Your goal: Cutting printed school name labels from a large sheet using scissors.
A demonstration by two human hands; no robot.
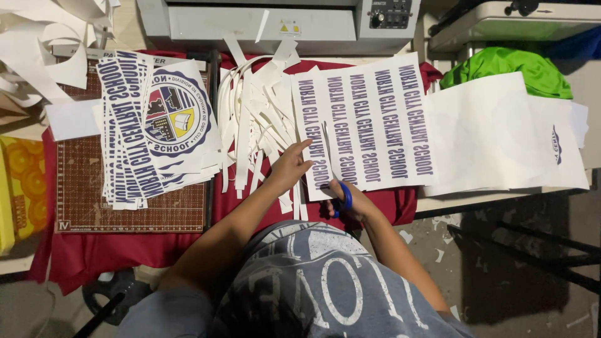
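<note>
Printed sheet (369,119), white with rows of dark blue lettering running lengthwise, lies flat on the red cloth (113,250) right of the heap of white paper strips (256,119). My left hand (289,166) rests on its left edge, fingers pressed down together, the forefinger stretched out toward the far side. My right hand (350,203) grips the blue-handled scissors (335,175), fingers curled through the loops; the blades point away from me, into the sheet's near edge. Whether the blades are parted I cannot tell. Far left, a stack of cut prints (156,125) with a round emblem sits on the brown cutting mat (81,200). Blank white sheets (501,131) lie to the right.
</note>
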